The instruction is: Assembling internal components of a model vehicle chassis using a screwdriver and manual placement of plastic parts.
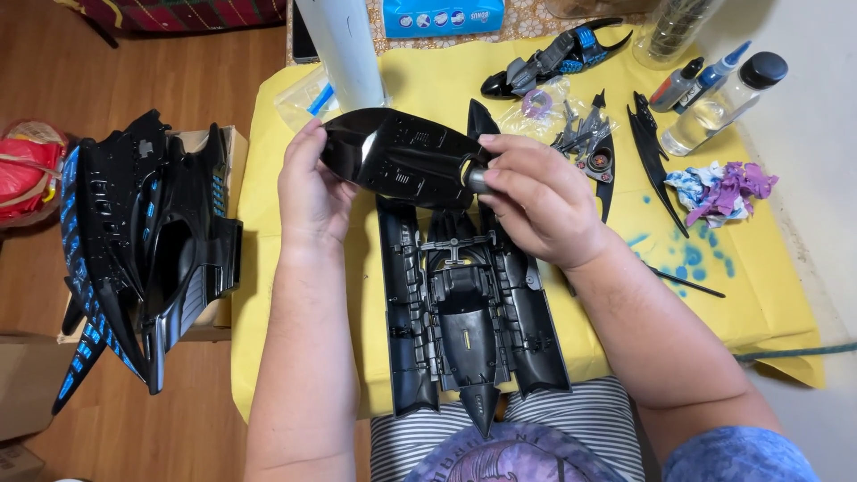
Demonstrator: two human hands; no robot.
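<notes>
Blue and white soft tissue pack [443, 15] at the far edge of the counter, clear plastic bag [308, 98] with something blue inside at the yellow cover's far-left corner, small clear bag [536, 104] holding a purple ring, brown cardboard boxes [22, 384] on the floor at left

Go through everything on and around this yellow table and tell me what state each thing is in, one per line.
Left hand: gripping one end of the black shell piece.
Right hand: gripping the other end.
Black shell piece: held above the table, glossy, detached.
Black toy chassis: lying flat, open, insides exposed.
Large black and blue body: resting on a box beside the table.
Clear bottle: lying down, capped.
Crumpled rag: paint-stained.
Yellow table cover: blue-spotted.
</notes>
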